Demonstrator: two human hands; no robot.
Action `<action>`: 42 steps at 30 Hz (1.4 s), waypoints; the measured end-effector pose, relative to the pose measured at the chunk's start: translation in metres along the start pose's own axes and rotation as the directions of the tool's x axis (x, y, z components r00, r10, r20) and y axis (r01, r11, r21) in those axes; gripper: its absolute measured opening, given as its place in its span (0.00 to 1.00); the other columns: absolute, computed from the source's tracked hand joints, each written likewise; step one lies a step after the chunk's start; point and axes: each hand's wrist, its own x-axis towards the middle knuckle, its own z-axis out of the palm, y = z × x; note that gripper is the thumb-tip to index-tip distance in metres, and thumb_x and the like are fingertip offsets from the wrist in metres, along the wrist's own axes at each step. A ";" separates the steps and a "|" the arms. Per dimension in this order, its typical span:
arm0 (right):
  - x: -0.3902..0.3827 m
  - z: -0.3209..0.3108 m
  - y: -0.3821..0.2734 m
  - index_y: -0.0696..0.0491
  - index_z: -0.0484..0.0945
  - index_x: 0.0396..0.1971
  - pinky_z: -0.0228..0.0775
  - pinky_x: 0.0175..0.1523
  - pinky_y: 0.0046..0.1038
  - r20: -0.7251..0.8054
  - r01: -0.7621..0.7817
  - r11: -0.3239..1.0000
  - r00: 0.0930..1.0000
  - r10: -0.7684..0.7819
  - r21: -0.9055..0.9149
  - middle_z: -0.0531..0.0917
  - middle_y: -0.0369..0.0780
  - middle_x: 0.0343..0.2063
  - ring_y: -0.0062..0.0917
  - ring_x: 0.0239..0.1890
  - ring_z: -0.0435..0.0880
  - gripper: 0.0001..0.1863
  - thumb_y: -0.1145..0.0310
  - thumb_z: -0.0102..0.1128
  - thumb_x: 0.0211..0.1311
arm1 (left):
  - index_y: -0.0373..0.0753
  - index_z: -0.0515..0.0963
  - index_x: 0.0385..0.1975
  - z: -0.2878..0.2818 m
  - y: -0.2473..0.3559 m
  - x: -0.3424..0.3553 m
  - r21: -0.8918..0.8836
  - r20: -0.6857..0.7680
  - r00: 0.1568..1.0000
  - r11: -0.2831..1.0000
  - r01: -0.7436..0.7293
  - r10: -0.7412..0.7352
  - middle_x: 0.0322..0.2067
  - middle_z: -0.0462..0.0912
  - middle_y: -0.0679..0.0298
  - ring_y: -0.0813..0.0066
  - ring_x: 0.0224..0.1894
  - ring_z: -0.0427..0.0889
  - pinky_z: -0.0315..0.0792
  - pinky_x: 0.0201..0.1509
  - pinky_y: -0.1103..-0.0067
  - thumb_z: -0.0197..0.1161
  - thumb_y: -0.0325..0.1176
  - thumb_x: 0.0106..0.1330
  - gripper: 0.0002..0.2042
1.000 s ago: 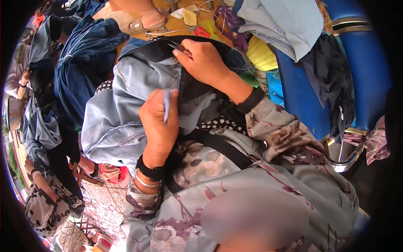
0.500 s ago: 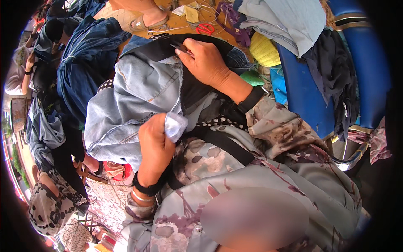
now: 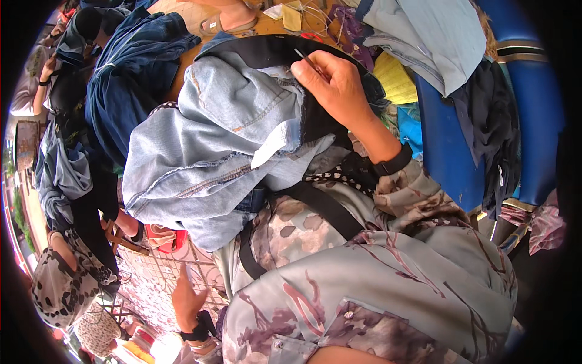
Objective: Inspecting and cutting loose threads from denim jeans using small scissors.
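“Denim (image 3: 200, 130) in pale blue: where does it lie?”

“Heaped across the person's lap (image 3: 300, 227), its frayed seams showing. Black cloth (image 3: 257, 51) runs along the far edge of the heap, and a white strip (image 3: 274, 144) lies near its right edge.”

“What about the right hand (image 3: 333, 79)?”

“It is over the black cloth, thumb and fingers pinching a thin dark tool (image 3: 301, 56) whose tip points up and to the left. I cannot tell its kind.”

“And the left hand (image 3: 188, 298)?”

“Apart from the denim, below its near left edge. One finger is raised, with the thumb spread away from it.”

“What else is around?”

“Red scissors (image 3: 311, 37) lie on the brown surface (image 3: 268, 26), just beyond the black cloth. Yellow cloth (image 3: 394, 80) sits beside the left edge of the blue chair (image 3: 448, 161). Pale trousers (image 3: 427, 45) cover that chair's far left corner, and a dark garment (image 3: 488, 115) hangs beside them.”
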 end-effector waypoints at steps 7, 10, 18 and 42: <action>-0.010 -0.005 -0.031 0.61 0.77 0.24 0.67 0.26 0.27 0.134 -0.034 0.989 0.989 0.054 -0.143 0.78 0.42 0.14 0.30 0.15 0.72 0.15 0.62 0.66 0.49 | 0.29 0.75 0.29 0.037 -0.022 0.025 0.129 -0.251 0.965 0.985 0.115 -0.080 0.21 0.77 0.48 0.45 0.28 0.78 0.72 0.34 0.62 0.72 0.48 0.44 0.25; -0.014 -0.016 -0.019 0.61 0.77 0.22 0.66 0.26 0.25 0.170 -0.148 0.985 0.972 0.162 -0.092 0.78 0.40 0.14 0.24 0.16 0.72 0.14 0.63 0.64 0.51 | 0.28 0.74 0.34 0.003 0.033 0.038 0.143 -0.349 0.899 0.963 -0.230 0.266 0.26 0.77 0.46 0.45 0.32 0.78 0.71 0.36 0.62 0.68 0.44 0.50 0.22; -0.017 -0.018 -0.027 0.61 0.78 0.22 0.66 0.27 0.22 0.218 -0.355 0.932 0.918 0.333 0.071 0.79 0.38 0.15 0.14 0.20 0.73 0.14 0.64 0.64 0.50 | 0.33 0.70 0.48 -0.007 0.040 0.053 0.225 -0.062 0.996 0.973 -0.052 0.068 0.44 0.73 0.47 0.49 0.44 0.76 0.72 0.43 0.65 0.69 0.39 0.47 0.29; -0.017 -0.017 -0.029 0.57 0.76 0.24 0.52 0.22 0.14 0.301 -0.433 0.788 0.896 0.325 0.439 0.69 0.26 0.17 0.06 0.18 0.63 0.06 0.72 0.60 0.56 | 0.33 0.76 0.27 -0.024 0.070 0.042 -0.080 -0.160 0.936 0.942 -0.327 0.312 0.28 0.78 0.50 0.50 0.32 0.77 0.70 0.35 0.64 0.60 0.27 0.54 0.05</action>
